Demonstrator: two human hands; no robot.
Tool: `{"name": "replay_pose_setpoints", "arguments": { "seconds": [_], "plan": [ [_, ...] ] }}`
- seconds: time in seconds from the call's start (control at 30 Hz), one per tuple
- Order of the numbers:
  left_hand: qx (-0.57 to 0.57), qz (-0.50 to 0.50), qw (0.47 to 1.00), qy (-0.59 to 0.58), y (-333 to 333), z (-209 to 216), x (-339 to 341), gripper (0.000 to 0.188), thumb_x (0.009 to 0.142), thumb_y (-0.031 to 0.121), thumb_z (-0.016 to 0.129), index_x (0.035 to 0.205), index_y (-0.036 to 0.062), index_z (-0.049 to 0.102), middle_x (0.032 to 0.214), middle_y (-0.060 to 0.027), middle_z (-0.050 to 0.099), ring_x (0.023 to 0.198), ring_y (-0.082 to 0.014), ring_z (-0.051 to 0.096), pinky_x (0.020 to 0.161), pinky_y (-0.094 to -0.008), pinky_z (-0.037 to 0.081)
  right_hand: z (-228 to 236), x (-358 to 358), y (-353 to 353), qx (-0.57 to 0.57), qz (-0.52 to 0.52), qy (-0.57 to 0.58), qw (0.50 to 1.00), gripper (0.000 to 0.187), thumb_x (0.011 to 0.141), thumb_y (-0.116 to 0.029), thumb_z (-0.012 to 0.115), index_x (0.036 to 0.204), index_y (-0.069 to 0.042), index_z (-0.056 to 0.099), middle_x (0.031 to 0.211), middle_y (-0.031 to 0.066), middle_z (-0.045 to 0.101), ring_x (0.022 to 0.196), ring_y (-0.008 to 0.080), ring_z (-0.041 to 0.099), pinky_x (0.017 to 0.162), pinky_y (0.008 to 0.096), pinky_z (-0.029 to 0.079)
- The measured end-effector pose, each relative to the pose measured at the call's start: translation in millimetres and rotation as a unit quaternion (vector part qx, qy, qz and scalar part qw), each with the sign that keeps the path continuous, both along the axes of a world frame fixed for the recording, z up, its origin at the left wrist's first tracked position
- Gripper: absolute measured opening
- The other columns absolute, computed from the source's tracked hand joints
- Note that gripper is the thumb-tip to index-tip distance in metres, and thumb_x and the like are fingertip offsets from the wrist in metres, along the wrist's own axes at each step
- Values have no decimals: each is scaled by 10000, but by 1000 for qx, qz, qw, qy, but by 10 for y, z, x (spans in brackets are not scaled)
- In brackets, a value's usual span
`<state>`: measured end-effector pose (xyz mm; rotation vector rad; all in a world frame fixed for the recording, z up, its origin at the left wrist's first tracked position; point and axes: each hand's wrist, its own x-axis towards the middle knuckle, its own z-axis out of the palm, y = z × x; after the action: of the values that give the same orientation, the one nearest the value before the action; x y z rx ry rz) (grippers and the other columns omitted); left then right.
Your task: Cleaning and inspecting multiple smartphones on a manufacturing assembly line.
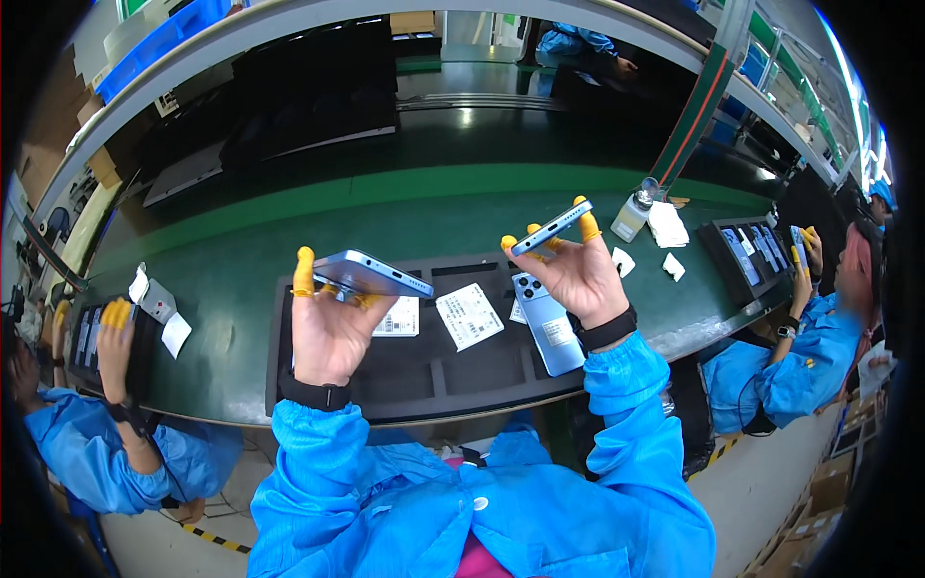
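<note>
My left hand [332,337], with yellow finger cots on, grips a blue smartphone [371,274] by its edges, its bottom edge with the port facing me. A second smartphone [553,227] is held nearly edge-on in my right hand [583,275], also in yellow finger cots. Both phones are raised above a black foam tray [462,376] with compartments. In the tray, below my right hand, lies a light blue phone [549,332] back side up, cameras at its far end. Printed white label sheets [469,316] rest on the tray between my hands.
A bottle with a pump top [632,214] and white wipes [667,225] stand to the right on the green table [231,270]. Co-workers sit on both sides, beside a right tray of phones [747,252] and a left tray [87,337]. A shelf post [696,111] rises at the back right.
</note>
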<state>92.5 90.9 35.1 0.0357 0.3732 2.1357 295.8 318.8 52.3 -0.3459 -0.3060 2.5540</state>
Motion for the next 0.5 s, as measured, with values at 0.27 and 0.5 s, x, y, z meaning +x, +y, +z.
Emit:
{"name": "replay_pose_setpoints", "arguments": {
  "seconds": [0.27, 0.5],
  "plan": [
    [40, -116, 987, -106, 88, -62, 126, 670, 945, 448, 572, 1284, -76, 331, 1221, -305, 497, 1165, -519, 523, 950, -615, 507, 135, 6, -112, 37, 5, -38, 999, 430, 944, -394, 618, 1105, -11, 511, 1214, 210, 423, 1152, 426, 554, 940, 601, 512],
    [-5, -84, 995, -59, 34, 24, 141, 573, 921, 469, 612, 1143, -49, 508, 1153, -238, 556, 1124, -460, 577, 882, -590, 556, 232, -55, -358, 433, -192, -119, 872, 547, 939, -238, 654, 1372, -51, 379, 1120, 161, 493, 1015, 351, 639, 874, 465, 556]
  ]
}}
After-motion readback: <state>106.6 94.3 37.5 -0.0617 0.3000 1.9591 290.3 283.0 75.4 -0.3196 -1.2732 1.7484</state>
